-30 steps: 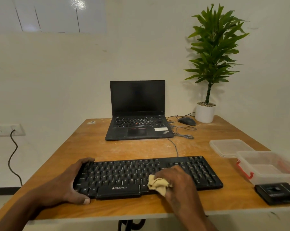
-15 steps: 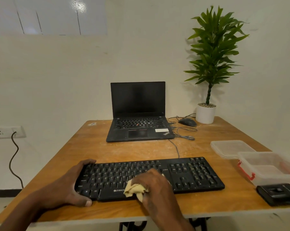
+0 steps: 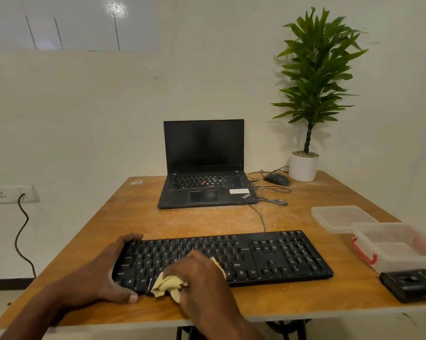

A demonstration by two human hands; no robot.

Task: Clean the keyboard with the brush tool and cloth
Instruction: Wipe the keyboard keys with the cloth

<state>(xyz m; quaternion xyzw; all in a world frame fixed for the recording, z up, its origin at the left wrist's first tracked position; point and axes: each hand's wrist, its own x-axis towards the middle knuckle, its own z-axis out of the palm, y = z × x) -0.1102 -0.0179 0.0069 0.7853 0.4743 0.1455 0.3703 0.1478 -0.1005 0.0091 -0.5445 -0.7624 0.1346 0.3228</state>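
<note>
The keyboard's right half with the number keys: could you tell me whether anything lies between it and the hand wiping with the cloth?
Nothing visible does. The right hand presses the cloth on the keyboard near the front middle, and the keys to its right lie bare up to the far end. The left hand grips the opposite end.

A worn wooden table [image 3: 207, 222] carries a black keyboard [image 3: 268, 256] at its near edge. Beyond the keyboard sits an open laptop [image 3: 204, 182]; farther right of it, a mouse [image 3: 277, 179] and potted plant [image 3: 303, 165]. Right of the keyboard lie a lid [image 3: 341, 218], a clear box [image 3: 398, 246] and a flat black case [image 3: 413, 284].
</note>
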